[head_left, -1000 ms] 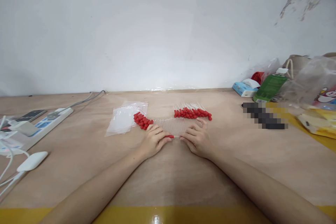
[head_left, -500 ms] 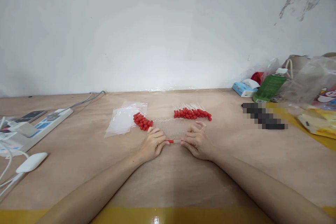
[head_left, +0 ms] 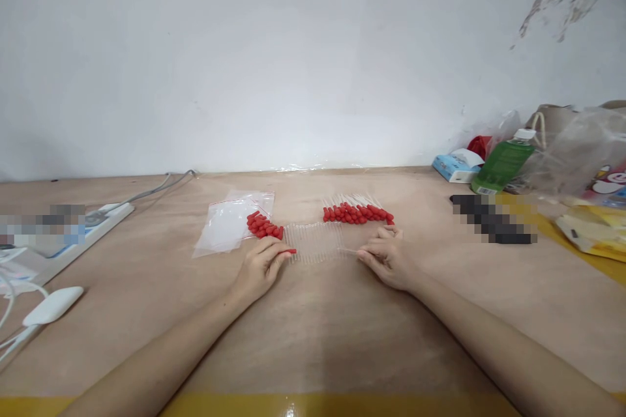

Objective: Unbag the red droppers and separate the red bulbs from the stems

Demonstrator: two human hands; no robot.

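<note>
Pinching red cap [head_left: 289, 251] in left hand [head_left: 259, 268], right hand [head_left: 386, 257] grip clamped on clear tube [head_left: 348, 251], over counter [head_left: 313, 332].

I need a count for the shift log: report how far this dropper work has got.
Done: a row of capped droppers lies at the back. In hand: the left hand pinches one red cap, the right hand a clear tube, the two held apart. Left: a pile of loose red caps and a row of bare tubes between the hands.
</note>
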